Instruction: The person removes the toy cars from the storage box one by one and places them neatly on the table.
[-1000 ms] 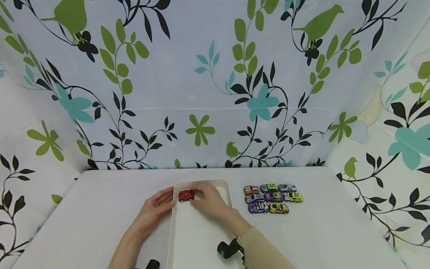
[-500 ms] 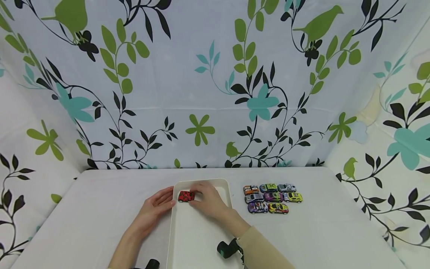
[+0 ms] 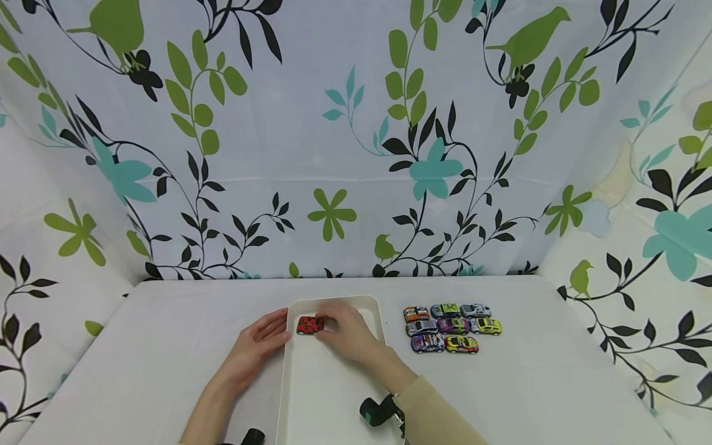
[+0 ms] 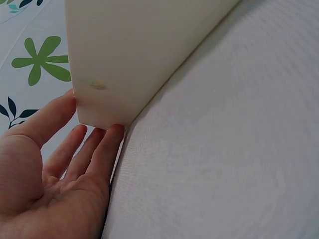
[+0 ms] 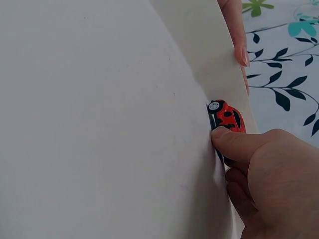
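Observation:
A small red toy car (image 3: 309, 325) with black markings stands in the far left corner of a shallow white tray (image 3: 336, 383). My right hand (image 3: 347, 330) reaches into the tray and pinches the car from its right side. In the right wrist view the thumb (image 5: 234, 142) lies against the car's near side, and part of the car is hidden behind it. My left hand (image 3: 258, 346) rests at the outer left wall near the same corner. Its extended fingertips (image 4: 117, 130) touch the tray in the left wrist view.
To the right of the tray, several colourful toy cars (image 3: 453, 326) stand close together in rows on the white-covered table (image 3: 534, 395). A black wrist-worn device (image 3: 378, 411) hangs over the tray's near part. A leaf-patterned cloth (image 3: 345, 154) rises behind the table.
The red toy car and my right hand have shifted very slightly to the right. My left hand and the tray stay put.

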Action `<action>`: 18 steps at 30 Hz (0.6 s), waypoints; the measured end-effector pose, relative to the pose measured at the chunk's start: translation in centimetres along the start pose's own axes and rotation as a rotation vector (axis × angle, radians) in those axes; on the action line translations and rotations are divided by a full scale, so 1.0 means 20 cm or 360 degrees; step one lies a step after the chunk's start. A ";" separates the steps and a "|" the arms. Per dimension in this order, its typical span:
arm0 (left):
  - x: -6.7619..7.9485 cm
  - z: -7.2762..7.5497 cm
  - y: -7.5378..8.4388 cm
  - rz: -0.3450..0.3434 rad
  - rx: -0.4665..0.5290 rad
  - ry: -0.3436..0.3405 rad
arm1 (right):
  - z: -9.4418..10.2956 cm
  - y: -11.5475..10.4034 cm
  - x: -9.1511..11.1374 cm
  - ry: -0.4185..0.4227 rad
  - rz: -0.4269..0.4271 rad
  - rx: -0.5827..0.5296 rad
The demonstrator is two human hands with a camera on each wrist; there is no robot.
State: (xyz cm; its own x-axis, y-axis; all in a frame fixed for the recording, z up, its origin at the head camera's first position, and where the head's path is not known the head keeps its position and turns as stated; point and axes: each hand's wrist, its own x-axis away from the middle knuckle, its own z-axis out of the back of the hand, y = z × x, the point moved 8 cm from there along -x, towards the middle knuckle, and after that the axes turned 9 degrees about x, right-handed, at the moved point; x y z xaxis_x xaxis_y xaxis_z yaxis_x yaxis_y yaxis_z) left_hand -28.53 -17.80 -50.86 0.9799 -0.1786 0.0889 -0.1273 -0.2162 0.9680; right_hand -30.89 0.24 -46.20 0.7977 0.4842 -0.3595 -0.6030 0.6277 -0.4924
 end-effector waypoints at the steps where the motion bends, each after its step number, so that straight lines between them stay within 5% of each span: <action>1: 0.00 0.00 0.00 -0.0002 0.0000 0.0001 | 0.00 0.00 0.00 -0.0004 -0.0004 0.0002; 18: 0.00 -0.01 0.00 0.0012 0.0006 -0.0019 | 0.09 0.01 0.04 -0.0125 -0.0184 0.0225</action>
State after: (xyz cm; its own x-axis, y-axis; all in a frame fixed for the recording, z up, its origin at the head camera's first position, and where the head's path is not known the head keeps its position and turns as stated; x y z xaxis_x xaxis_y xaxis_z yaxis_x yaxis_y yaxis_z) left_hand -28.55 -17.65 -50.82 0.9770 -0.1918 0.0936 -0.1355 -0.2186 0.9664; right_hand -30.48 1.85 -45.22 0.8617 0.4464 -0.2414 -0.5075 0.7587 -0.4084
